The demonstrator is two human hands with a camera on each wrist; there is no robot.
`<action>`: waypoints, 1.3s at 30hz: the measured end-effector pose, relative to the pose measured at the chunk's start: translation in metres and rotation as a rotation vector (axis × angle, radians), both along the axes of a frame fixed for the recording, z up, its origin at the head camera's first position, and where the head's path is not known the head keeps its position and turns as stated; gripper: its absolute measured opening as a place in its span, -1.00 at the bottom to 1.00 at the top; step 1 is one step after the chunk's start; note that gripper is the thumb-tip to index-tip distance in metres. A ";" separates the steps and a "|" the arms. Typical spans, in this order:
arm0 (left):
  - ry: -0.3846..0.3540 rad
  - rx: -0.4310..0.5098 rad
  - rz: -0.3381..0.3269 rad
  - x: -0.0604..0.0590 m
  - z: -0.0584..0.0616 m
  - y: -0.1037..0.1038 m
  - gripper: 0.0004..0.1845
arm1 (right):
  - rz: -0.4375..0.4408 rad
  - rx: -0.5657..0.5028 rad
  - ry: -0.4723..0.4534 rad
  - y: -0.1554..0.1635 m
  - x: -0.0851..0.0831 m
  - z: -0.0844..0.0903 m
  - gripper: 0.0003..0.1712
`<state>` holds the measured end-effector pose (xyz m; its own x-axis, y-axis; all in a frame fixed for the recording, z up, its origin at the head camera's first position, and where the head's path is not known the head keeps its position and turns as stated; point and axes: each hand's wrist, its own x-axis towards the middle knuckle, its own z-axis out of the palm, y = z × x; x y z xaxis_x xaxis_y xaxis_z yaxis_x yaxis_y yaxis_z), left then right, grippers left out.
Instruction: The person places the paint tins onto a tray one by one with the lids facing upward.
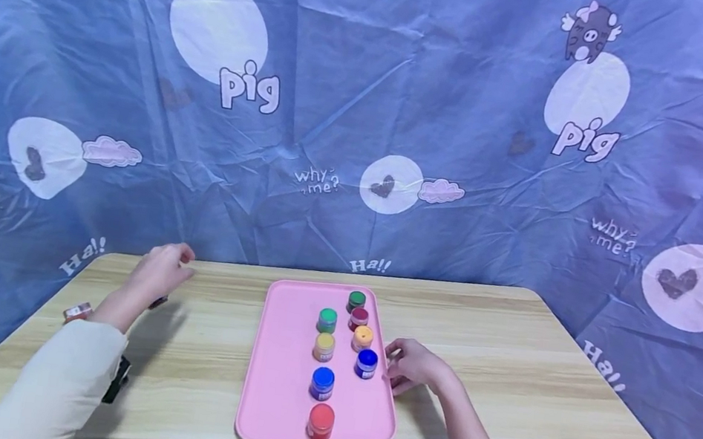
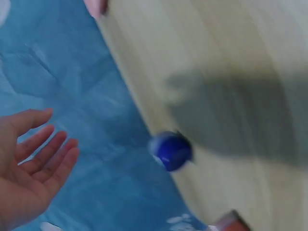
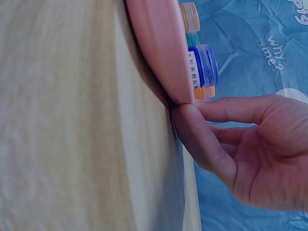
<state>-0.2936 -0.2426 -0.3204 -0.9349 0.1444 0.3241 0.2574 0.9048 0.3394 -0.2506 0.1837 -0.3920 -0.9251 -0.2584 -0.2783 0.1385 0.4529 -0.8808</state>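
A pink tray [image 1: 281, 360] lies on the table and carries several small paint jars, among them a red jar [image 1: 320, 423], a yellow jar [image 1: 324, 347] and two blue jars. My right hand [image 1: 415, 367] pinches the tray's right rim between thumb and fingers, beside the nearer-to-rim blue jar [image 3: 207, 65]. To the left, my left hand [image 1: 158, 271] hangs in the air above the table's far left part, holding nothing, fingers loosely bent. In the left wrist view a blurred blue-lidded jar [image 2: 173, 151] stands near the table edge, apart from that hand [image 2: 38, 168].
A red jar [image 1: 77, 312] sits at the table's left edge, partly behind the left forearm. Two green jars, a dark red jar [image 1: 358, 318] and an orange jar [image 1: 363, 337] stand towards the tray's far end. A blue printed cloth [image 1: 353, 115] hangs behind the wooden table [image 1: 194, 377].
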 end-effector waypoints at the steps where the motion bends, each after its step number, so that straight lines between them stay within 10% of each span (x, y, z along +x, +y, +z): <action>1: 0.009 0.006 0.013 -0.001 -0.003 -0.005 -0.74 | -0.001 0.001 -0.001 0.000 0.000 0.000 -0.60; 17: -0.112 -0.014 0.203 -0.001 -0.055 -0.046 -0.52 | -0.009 0.015 -0.011 0.000 0.000 0.000 -0.60; 39: -0.113 -0.002 0.214 -0.006 -0.071 -0.044 -0.67 | -0.022 -0.003 -0.009 -0.001 0.001 0.000 -0.57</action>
